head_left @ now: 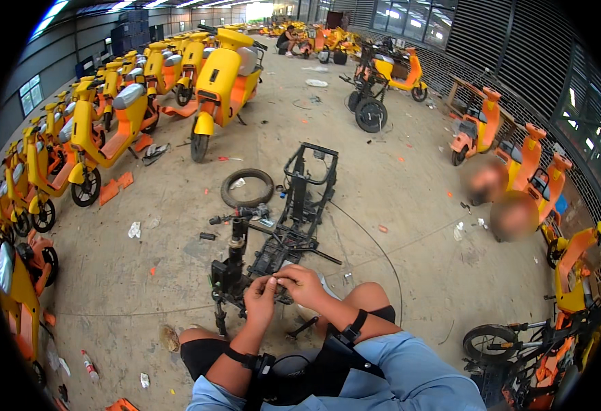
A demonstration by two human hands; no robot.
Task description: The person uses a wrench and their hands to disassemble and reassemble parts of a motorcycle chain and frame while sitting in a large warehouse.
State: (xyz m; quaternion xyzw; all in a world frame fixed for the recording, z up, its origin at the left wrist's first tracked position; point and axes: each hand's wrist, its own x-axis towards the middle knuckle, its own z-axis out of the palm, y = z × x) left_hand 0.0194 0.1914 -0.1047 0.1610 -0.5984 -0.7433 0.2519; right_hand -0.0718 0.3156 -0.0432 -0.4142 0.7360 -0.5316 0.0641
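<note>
Black frame (300, 195): long axis near-left to far-right.

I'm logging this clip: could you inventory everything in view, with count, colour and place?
Scooter frame: 1, black, before the person
Loose tyre: 1, black, left of the frame
Red-handled tool: 1, beyond the tyre
Scooters: too many to count, yellow and orange, left rows, right side and far back
Stripped scooter: 1, mostly black, upper right of centre
Panel pieces: several, orange, mainly left
White scraps: several, scattered
Bottle: 1, clear and red, lower left
Co-worker: 1, dark clothing, far back
Floor: 1, grey-brown, throughout
Wrist bands: 2, black, one per forearm
Hands: 2, bare, left and right, fingertips together at the frame's near end; contents unclear
</note>
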